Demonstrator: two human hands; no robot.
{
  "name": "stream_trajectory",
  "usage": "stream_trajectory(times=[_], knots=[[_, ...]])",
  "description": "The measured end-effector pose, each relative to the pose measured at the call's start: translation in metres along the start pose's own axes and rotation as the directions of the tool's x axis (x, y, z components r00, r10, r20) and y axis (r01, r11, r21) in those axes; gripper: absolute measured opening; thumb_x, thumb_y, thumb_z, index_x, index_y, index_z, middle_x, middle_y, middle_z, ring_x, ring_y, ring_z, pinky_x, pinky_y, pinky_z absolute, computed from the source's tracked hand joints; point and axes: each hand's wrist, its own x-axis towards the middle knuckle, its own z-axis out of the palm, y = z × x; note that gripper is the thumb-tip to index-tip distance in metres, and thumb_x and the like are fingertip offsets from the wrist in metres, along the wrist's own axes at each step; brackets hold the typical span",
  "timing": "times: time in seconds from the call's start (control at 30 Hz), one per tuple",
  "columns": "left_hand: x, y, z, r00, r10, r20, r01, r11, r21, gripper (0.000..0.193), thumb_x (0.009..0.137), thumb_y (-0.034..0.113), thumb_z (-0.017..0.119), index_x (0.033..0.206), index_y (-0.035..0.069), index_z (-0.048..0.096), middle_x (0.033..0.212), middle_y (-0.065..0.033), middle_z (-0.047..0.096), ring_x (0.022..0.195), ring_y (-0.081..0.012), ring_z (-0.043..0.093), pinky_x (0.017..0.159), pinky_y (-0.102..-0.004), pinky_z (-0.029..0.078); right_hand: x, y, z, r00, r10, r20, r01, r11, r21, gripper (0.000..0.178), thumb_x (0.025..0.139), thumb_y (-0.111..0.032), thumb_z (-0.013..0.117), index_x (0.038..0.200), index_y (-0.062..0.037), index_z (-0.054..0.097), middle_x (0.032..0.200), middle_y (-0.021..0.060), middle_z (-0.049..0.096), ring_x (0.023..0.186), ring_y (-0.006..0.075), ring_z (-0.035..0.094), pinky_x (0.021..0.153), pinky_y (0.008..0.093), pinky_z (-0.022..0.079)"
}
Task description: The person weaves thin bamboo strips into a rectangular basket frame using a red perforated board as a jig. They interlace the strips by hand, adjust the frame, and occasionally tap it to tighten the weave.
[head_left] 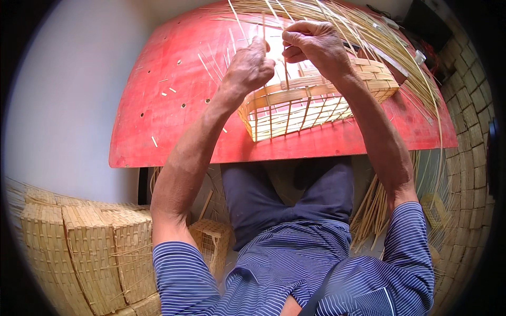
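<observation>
On the red desk [174, 105] before us lies a half-woven rectangular basket of pale bamboo strips [316, 102], tipped on its side. Our left hand [249, 67] is closed around one upright strip at its rim; our right hand [311, 42] pinches another thin strip just beside it. Finished woven baskets [89, 253] are stacked at our lower left.

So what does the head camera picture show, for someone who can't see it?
A person's left hand and right hand pinch thin bamboo strips above a half-woven basket on a red table. Finished baskets are stacked at lower left.
</observation>
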Motion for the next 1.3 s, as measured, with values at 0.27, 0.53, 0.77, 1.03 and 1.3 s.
stream_trajectory(times=[0.27, 0.53, 0.77, 1.03, 1.3], knots=[[-0.027, 0.019, 0.001, 0.998, 0.04, -0.05, -0.045, 0.994, -0.101, 0.026, 0.085, 0.005, 0.06, 0.108, 0.004, 0.049, 0.073, -0.0212, 0.064, 0.066, -0.0379, 0.068, 0.058, -0.0449, 0.055, 0.003, 0.012, -0.02, 0.921, 0.376, 0.102, -0.335, 0.898, -0.284, 0.027, 0.092, -0.02, 0.064, 0.09, 0.0074, 0.064, 0.075, 0.0108, 0.065, 0.059, 0.0157, 0.068, 0.05, 0.0275, 0.057], [-0.014, 0.016, 0.008, 0.989, 0.098, 0.114, -0.097, 0.995, -0.014, 0.037, 0.087, 0.02, 0.061, 0.12, 0.005, 0.064, 0.069, -0.0195, 0.065, 0.063, -0.031, 0.067, 0.064, -0.0442, 0.053, 0.008, 0.034, -0.024, 0.943, 0.331, 0.02, -0.323, 0.931, -0.167, 0.021, 0.089, -0.018, 0.069, 0.081, 0.0013, 0.065, 0.063, 0.0071, 0.062, 0.048, 0.0135, 0.061, 0.043, 0.0259, 0.051], [-0.002, -0.004, 0.005, 0.968, 0.135, 0.21, -0.132, 0.991, -0.028, 0.035, 0.093, 0.014, 0.049, 0.122, 0.001, 0.063, 0.076, -0.019, 0.066, 0.067, -0.0288, 0.066, 0.065, -0.0421, 0.053, -0.001, 0.038, -0.016, 0.969, 0.244, -0.051, -0.248, 0.963, -0.109, 0.024, 0.092, -0.019, 0.065, 0.086, 0.0035, 0.065, 0.073, 0.0111, 0.067, 0.054, 0.0168, 0.066, 0.05, 0.0305, 0.057], [0.026, -0.001, -0.004, 0.782, -0.134, 0.608, 0.271, 0.952, -0.14, 0.028, 0.092, 0.024, 0.063, 0.107, 0.0, 0.062, 0.076, -0.0081, 0.063, 0.061, -0.0159, 0.063, 0.051, -0.031, 0.056, -0.022, 0.037, -0.016, 0.991, 0.051, -0.127, -0.061, 0.995, -0.076, 0.023, 0.093, -0.019, 0.066, 0.088, 0.0024, 0.071, 0.069, 0.0058, 0.067, 0.058, 0.0115, 0.063, 0.053, 0.0275, 0.053], [0.013, 0.01, -0.005, 0.863, -0.234, 0.447, 0.306, 0.947, -0.095, 0.037, 0.085, 0.026, 0.079, 0.112, 0.006, 0.063, 0.065, -0.0044, 0.058, 0.056, -0.0109, 0.056, 0.046, -0.0295, 0.045, -0.065, 0.006, -0.008, 0.94, -0.123, -0.318, -0.012, 0.919, -0.394, 0.021, 0.095, -0.019, 0.066, 0.097, 0.0011, 0.071, 0.071, 0.0054, 0.069, 0.061, 0.0077, 0.064, 0.053, 0.0253, 0.049]])
